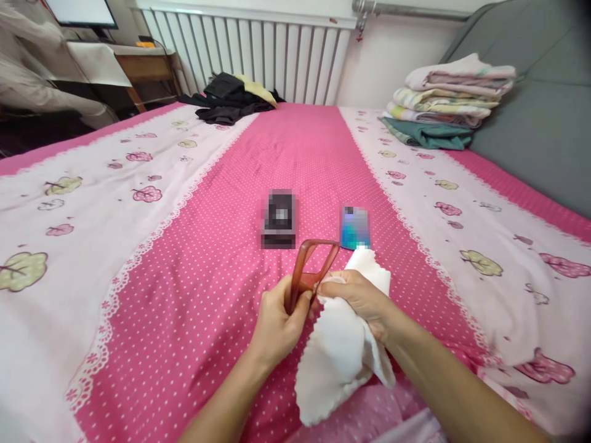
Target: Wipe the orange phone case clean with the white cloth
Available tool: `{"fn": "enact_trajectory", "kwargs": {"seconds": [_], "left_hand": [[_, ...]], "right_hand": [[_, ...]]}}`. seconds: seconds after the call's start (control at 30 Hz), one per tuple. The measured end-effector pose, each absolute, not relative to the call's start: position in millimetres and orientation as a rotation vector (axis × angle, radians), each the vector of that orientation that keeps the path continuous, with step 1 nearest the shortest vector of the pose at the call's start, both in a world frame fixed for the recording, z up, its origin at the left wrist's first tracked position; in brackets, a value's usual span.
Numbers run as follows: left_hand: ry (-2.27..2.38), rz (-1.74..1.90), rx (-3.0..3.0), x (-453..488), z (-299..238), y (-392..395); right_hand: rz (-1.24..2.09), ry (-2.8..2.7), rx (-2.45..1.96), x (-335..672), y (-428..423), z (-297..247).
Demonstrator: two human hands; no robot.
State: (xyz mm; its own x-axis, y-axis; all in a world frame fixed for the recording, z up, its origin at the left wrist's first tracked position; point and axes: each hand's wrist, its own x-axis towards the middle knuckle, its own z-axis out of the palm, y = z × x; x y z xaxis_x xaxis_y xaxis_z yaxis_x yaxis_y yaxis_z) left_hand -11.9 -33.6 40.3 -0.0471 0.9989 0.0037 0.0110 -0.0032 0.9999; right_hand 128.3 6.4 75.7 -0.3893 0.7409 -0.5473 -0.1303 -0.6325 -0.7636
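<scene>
A pair of eyeglasses (301,269) with a reddish-brown frame is held over the bed, its rims pointing up and away from me. My left hand (282,317) grips the frame from the left, thumb along its lower part. A white cloth (333,357) with a scalloped edge is pinched in my right hand (357,298), and its fingers press the cloth against the right side of the glasses. Most of the cloth hangs down below that hand, with one corner sticking up behind it. My right fingertips are partly hidden by the cloth.
A dark box (279,218), blurred out, lies on the pink dotted bedspread (221,246). Right of it is a bluish, blurred flat object (354,227). Dark clothes (226,98) and folded bedding (447,101) lie farther back. A person (41,61) sits by a desk at the left.
</scene>
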Motion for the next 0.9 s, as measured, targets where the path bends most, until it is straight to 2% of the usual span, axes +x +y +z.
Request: {"fn": "enact_trajectory", "kwargs": {"seconds": [0.2,0.43,0.57,0.73,0.9], "left_hand": [[1.327,1.264,1.247,-10,38,-34],[1.429,1.377,0.989,-9,47,-30],[1.256,1.334,0.735,-5,45,-34],[1.07,1.182,0.575,1,45,-40],[1.013,1.19,0.525,1,53,-42]], "right_hand": [[2.03,-0.92,-1.293,130,7,80],[1.716,-1.035,-1.42,136,9,81],[1.659,-1.112,-1.314,128,4,75],[1.322,-1.376,-1.311,121,2,65],[1.342,-1.244,-1.299,121,3,64]]}}
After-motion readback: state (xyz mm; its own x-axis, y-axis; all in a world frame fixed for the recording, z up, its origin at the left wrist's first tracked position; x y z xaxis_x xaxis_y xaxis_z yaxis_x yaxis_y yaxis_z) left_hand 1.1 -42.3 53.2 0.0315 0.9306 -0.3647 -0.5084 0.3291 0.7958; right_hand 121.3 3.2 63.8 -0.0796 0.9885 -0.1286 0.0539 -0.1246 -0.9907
